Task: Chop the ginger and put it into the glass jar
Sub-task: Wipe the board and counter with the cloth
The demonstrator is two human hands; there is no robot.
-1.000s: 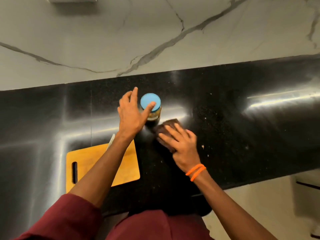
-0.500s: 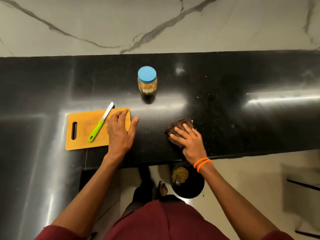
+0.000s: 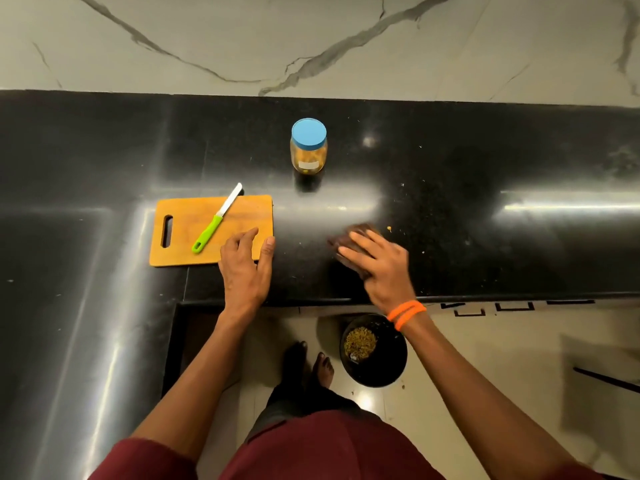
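— What is each hand doing?

— The right hand (image 3: 379,268) lies flat with straight fingers pressed on a dark brown cloth (image 3: 349,237), near the front edge of the black table (image 3: 485,174). Its grip is open; nothing is pinched. Two orange bands (image 3: 406,314) circle that wrist.

— And the other?

— The left hand (image 3: 246,268) rests with loosely spread fingers, its fingertips on the near right corner of the wooden cutting board (image 3: 183,237), thumb lying on the table just beside the board's edge. That grip is open too and holds nothing.

— Where's the knife?

— A green-handled knife (image 3: 216,220) lies slantwise on the board, its white blade tip reaching past the far edge.

— And the ginger?

— The glass jar (image 3: 309,147) stands upright farther back on the table, well apart from both hands, its blue lid (image 3: 309,132) on, yellowish pieces inside. A few small crumbs (image 3: 389,229) lie just right of the cloth.

— Anything below?

— A black bin (image 3: 374,351) stands on the floor beneath the right wrist, with brownish scraps in it, beside bare feet (image 3: 311,365).
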